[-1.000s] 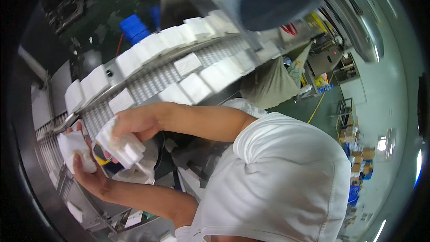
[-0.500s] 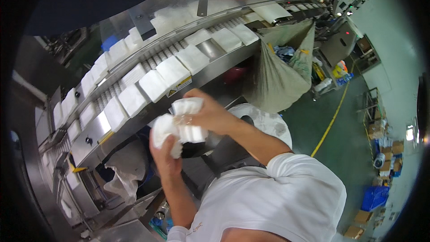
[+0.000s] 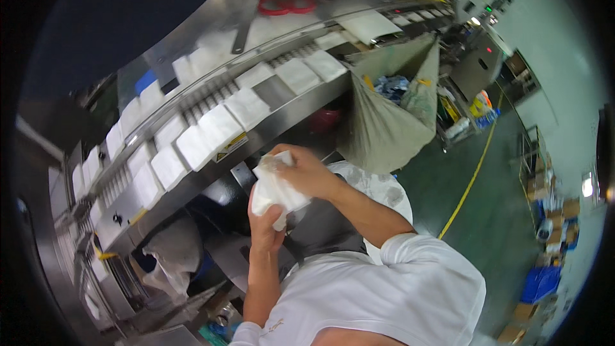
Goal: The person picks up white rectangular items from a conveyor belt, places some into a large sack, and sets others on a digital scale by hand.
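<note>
A bundle of soft white folded tissues [image 3: 280, 193] is held between my hands, in front of my chest and just off the near side of the conveyor. My left hand [image 3: 264, 225] grips it from below, thumb pressed on its near side. Across its upper right side my right hand [image 3: 306, 172] is closed, with some fingers hidden behind the bundle. Beyond my hands, white tissue stacks [image 3: 218, 126] lie along the near edge of the conveyor [image 3: 282, 107], some with spaces between them. A second row of white stacks [image 3: 131, 116] runs along its far side.
A beige cloth sack [image 3: 384, 131] hangs open at the conveyor's right end, with bluish film inside. Red-handled scissors [image 3: 286, 2] lie on the metal top beyond the conveyor. A round white surface [image 3: 378, 186] stands behind my right forearm. Cartons and a blue bin [image 3: 539, 284] line the right wall.
Two separate white portions in my hands now appear together as one bundle. My hands have shifted slightly right relative to the view, and the view itself has turned somewhat.
</note>
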`<state>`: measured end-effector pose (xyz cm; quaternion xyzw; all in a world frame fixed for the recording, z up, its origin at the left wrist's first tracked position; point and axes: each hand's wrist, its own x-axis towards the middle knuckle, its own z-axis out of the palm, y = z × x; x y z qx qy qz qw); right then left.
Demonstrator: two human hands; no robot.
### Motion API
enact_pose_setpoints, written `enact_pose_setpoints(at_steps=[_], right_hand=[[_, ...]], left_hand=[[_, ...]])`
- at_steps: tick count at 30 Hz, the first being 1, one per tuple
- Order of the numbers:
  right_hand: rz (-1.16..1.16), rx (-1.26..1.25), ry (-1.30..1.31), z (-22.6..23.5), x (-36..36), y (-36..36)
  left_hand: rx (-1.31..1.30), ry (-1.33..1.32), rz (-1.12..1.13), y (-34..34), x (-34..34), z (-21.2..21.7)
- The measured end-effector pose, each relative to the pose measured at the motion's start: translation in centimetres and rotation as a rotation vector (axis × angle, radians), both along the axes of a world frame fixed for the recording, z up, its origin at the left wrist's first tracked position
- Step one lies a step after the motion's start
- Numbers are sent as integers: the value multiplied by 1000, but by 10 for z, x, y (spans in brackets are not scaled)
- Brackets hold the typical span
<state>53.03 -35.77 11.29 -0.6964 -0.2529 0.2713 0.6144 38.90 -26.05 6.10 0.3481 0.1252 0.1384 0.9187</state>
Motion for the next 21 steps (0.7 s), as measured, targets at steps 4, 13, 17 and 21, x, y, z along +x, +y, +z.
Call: enact_pose_setpoints(at_steps=[4, 13, 17, 21], right_hand=[[6, 359, 346, -41, 1, -4], [269, 471, 996, -32, -25, 36], [362, 507, 1006, -79, -26, 46], [356, 250, 866, -58, -46, 79]], left_hand=[[-105, 12, -46, 10, -9, -16], [436, 225, 535, 84, -217, 46], [280, 961, 1212, 115, -400, 7], [725, 1299, 1243, 111, -416, 9]])
